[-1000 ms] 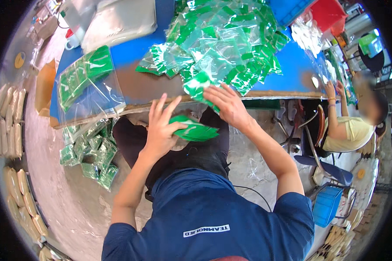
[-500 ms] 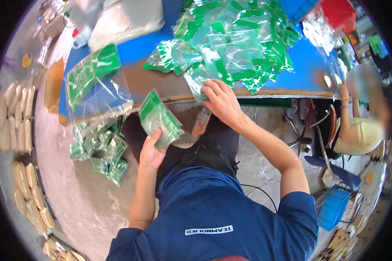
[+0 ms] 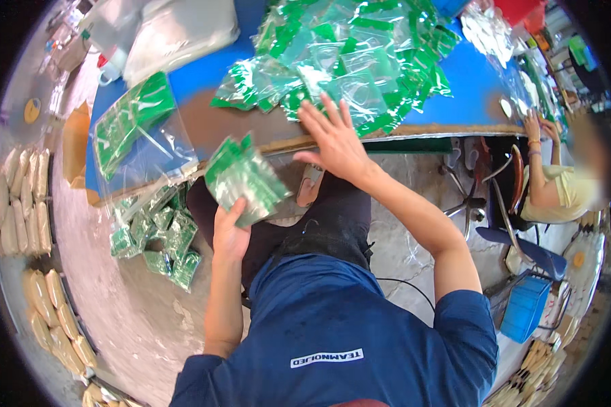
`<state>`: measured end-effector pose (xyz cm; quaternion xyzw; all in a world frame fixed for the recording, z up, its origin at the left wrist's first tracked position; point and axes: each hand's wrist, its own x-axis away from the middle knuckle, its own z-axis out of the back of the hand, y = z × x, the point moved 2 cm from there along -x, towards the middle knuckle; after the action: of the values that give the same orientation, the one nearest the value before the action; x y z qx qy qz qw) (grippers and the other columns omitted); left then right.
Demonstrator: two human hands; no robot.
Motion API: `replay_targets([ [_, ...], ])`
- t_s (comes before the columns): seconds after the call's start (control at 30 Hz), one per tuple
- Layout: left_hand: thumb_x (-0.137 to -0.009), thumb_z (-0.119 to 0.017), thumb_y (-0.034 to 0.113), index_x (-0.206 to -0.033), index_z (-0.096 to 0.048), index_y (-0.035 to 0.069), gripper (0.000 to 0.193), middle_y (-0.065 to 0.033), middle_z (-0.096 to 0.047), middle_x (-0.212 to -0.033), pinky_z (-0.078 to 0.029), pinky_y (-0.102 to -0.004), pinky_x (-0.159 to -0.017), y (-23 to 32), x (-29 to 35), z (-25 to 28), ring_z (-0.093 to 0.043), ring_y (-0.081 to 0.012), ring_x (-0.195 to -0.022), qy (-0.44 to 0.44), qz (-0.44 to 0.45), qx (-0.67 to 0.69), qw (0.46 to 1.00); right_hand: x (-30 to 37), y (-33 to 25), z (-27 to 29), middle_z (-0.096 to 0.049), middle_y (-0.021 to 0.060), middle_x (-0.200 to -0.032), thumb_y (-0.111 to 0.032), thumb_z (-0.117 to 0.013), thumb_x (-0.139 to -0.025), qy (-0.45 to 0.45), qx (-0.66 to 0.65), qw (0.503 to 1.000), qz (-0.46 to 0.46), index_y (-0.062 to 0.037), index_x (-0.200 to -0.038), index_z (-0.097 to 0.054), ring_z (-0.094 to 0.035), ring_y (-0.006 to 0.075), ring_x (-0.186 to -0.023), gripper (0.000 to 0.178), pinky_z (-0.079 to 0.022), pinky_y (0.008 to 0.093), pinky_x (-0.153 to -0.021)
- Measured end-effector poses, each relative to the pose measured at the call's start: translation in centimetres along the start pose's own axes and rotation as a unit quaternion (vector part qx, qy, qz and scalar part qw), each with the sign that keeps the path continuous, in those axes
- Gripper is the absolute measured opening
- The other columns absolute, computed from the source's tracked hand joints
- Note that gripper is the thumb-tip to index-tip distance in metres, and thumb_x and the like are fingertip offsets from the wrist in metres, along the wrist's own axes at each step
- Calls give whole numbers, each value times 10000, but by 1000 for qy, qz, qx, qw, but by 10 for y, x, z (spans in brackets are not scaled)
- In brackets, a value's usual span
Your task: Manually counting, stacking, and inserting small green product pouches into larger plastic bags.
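My left hand is closed on a stack of green and clear plastic bags, held in front of the table's near edge. With fingers spread, my right hand hovers at the near side of a big heap of similar green and clear bags; nothing shows in its grasp. Left on the table lies a larger clear bag with green packets in it, its mouth hanging over the edge. Below it, several filled clear bags of green packets lie on the floor.
The blue and brown table spans ahead of me. Clear plastic sheets lie at its back left, beside a brown carton. On the right sit another person and a blue crate. Packed tan bundles line the left.
My right hand has opened and no longer holds the clear bag it had at the table edge. The stack in my left hand looks more fanned. My view has shifted slightly.
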<state>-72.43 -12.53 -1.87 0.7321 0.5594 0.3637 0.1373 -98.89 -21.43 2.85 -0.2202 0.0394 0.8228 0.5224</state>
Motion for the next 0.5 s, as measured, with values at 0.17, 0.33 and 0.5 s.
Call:
replay_targets([
  [0.17, -882, -724, 66, -1385, -480, 26, 560, -96, -614, -1307, -492, -434, -1047, -16, 14, 27, -608, -262, -1205, -35, 86, 108, 990, 23, 20, 6, -378, 155, -1555, -568, -720, -799, 38, 9, 998, -54, -48, -1478, -410, -290, 404, -1457, 909, -206, 576, -1181],
  [0.33, -886, -711, 29, -1376, -501, 38, 533, -90, -618, -1303, -495, -406, -1042, -34, 2, 7, -611, -248, -1200, -86, 154, 115, 978, 37, 26, 12, -575, 139, -1311, -197, -789, -785, 48, -70, 996, -6, -34, -1275, -547, -508, 362, -1284, 570, -426, 444, -1060],
  [0.5, -923, -694, 86, -1372, -501, 17, 494, -90, -610, -1320, -494, -406, -1040, -12, -14, -18, -616, -243, -1189, -96, 168, -15, 981, 30, 14, 45, -696, 90, -1081, 97, -669, -726, 130, -237, 959, -82, -72, -1062, -648, -649, 342, -1100, 377, -477, 432, -1017],
])
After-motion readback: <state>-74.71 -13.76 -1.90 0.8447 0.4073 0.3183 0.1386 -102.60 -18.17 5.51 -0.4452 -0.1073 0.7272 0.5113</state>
